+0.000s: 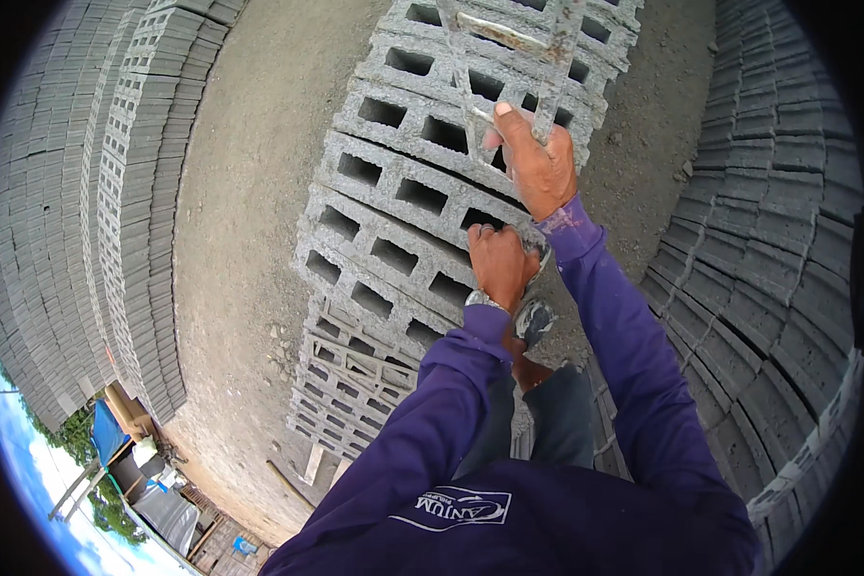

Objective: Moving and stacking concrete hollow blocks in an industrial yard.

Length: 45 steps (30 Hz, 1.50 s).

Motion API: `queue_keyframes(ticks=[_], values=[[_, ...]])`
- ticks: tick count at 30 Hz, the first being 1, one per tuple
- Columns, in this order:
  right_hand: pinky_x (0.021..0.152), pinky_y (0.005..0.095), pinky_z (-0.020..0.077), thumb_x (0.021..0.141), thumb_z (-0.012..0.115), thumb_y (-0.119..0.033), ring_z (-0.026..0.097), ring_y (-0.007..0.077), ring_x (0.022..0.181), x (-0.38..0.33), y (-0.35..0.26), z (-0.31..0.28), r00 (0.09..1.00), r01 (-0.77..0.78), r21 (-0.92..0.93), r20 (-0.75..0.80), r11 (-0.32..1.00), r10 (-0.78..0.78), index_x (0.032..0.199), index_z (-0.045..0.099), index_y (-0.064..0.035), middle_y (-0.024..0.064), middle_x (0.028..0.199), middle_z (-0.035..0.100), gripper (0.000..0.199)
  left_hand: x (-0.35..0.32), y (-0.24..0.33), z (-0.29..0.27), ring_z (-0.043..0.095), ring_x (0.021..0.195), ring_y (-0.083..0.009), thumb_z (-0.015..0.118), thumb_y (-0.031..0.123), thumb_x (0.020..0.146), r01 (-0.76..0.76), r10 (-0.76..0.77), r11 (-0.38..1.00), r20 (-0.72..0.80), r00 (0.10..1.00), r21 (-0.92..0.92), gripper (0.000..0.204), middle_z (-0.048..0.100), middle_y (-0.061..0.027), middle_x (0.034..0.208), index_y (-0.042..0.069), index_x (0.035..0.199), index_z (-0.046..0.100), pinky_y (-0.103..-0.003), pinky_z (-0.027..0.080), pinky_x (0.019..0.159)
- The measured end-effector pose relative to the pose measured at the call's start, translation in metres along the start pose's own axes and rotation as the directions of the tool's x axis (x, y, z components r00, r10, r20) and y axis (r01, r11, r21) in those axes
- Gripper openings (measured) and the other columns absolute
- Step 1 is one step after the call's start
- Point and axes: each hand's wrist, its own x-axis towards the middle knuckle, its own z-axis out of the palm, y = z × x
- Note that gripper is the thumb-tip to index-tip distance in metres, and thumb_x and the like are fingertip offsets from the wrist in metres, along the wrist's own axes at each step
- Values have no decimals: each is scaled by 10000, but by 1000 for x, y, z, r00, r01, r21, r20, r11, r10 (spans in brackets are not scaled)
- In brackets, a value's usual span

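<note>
A long row of grey hollow concrete blocks (394,254) runs in front of me, their rectangular holes facing up. My left hand (501,264) is closed on the near right end of one block, its fingers curled at the edge of a hole. Farther up, my right hand (540,161) grips the bar of a worn, whitish metal frame (553,82) lying over the far part of the row. The thumb rests along the top; the bar inside the palm is hidden. A watch or band (485,300) circles my left wrist.
Stacked blocks form a wall (144,192) on the left, across a dirt strip (250,192). More stacked blocks (749,278) rise close on the right. My shoe (535,320) stands beside the row. A thin frame (355,360) lies on nearer blocks. A blue tarp (110,432) shows lower left.
</note>
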Motion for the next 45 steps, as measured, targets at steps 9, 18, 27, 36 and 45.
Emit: queue_keyframes(ticks=[9,18,27,36,45], values=[[437,248,247,911,587,-380,327,49,432,-83,90,-138,756,-138,540,-484,831,440,730,606,1,-64,507,388,422,16,5,0,631,760,-369,782,387,632,80,-95,979,69,993,186,443,651,-242,682,-37,670,663,-400,372,937],[470,288,272,914,547,-407,321,68,475,-91,155,-147,660,-117,648,-515,753,547,666,571,-43,-45,534,365,441,-6,-25,-32,451,540,-153,824,310,685,136,-154,986,233,960,94,459,535,-44,590,-30,601,527,-325,361,502],[621,369,448,918,539,-390,582,221,594,-90,231,-77,682,-395,453,-439,799,585,717,628,24,92,627,604,469,-1,-6,-46,395,545,-143,839,274,688,232,-269,960,293,918,156,454,492,-31,608,-10,618,492,-319,327,486],[479,287,260,926,542,-407,335,63,497,-102,182,-115,685,-262,652,-394,712,613,682,579,-39,-56,532,347,443,0,-25,-49,417,583,-153,854,288,675,129,-149,986,204,968,108,475,484,-41,638,-17,634,493,-325,362,530],[628,363,437,888,561,-446,562,206,588,-105,234,-69,656,-479,471,-369,741,659,654,586,-10,71,622,602,496,-5,-41,-36,366,582,-140,857,297,679,72,-69,997,188,980,-6,527,424,-14,626,16,608,417,-315,310,506]])
